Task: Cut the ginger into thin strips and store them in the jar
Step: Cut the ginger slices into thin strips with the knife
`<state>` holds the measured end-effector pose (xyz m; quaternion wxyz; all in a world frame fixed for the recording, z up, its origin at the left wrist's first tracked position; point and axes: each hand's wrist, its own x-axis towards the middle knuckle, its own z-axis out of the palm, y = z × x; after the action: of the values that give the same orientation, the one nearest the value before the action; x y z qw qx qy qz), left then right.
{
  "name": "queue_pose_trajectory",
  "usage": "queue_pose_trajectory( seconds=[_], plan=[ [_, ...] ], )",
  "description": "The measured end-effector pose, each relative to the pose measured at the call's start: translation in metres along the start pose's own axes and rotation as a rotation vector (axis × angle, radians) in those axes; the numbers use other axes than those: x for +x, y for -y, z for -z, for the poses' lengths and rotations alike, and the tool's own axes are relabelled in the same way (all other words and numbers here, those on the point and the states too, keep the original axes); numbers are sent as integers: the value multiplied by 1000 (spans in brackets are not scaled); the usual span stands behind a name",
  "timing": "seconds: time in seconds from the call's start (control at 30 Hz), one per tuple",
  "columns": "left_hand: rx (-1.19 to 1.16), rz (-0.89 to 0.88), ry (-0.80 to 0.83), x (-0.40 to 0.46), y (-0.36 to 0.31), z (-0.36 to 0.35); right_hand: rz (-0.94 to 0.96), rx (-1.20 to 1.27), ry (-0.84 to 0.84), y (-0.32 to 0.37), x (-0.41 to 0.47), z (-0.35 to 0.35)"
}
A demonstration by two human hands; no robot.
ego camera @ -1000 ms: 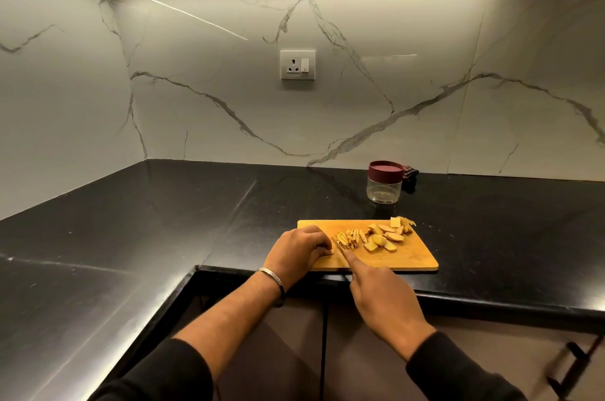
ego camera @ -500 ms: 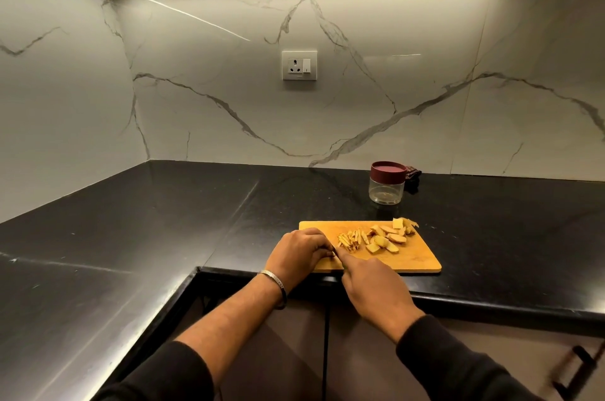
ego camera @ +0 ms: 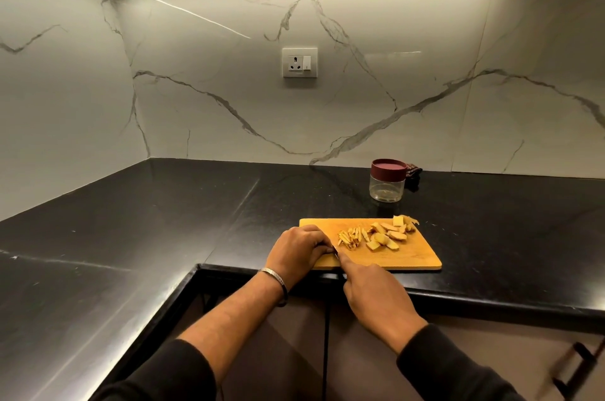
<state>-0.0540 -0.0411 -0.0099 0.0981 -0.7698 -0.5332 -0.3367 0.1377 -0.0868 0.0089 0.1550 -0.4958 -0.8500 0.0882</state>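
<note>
A wooden cutting board (ego camera: 415,253) lies at the counter's front edge. On it sit a small pile of thin ginger strips (ego camera: 352,237) and, to their right, several ginger slices (ego camera: 388,233). My left hand (ego camera: 296,251) is curled on the board's left end, fingers pressed down on a ginger piece that they hide. My right hand (ego camera: 376,292) grips a knife; only a sliver of dark blade (ego camera: 335,251) shows beside the left fingertips. A clear jar (ego camera: 387,184) with a maroon lid stands behind the board.
A small dark object (ego camera: 413,173) lies behind the jar by the marble wall. The black L-shaped counter (ego camera: 163,220) extends left. A wall socket (ego camera: 299,62) is above. Cabinet doors and a handle (ego camera: 576,368) are below the counter edge.
My right hand has slid slightly left and forward with the knife, closing in on the left fingertips. The left hand and the ginger piles stay in place.
</note>
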Motion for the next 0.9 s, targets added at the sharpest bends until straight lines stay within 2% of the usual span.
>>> queue_pose_trajectory(
  seconds=[0.43, 0.57, 0.77, 0.9],
  plan=[
    [7, 34, 13, -2, -3, 2, 34, -227, -78, -17, -29, 7],
    [90, 2, 74, -1, -4, 2, 33, -298, -56, -15, -29, 11],
    [166, -57, 185, 0, -2, 1, 42, -292, -44, -13, -29, 8],
    [121, -54, 127, 1, -2, -2, 33, -232, -63, -14, -28, 8]
  ],
)
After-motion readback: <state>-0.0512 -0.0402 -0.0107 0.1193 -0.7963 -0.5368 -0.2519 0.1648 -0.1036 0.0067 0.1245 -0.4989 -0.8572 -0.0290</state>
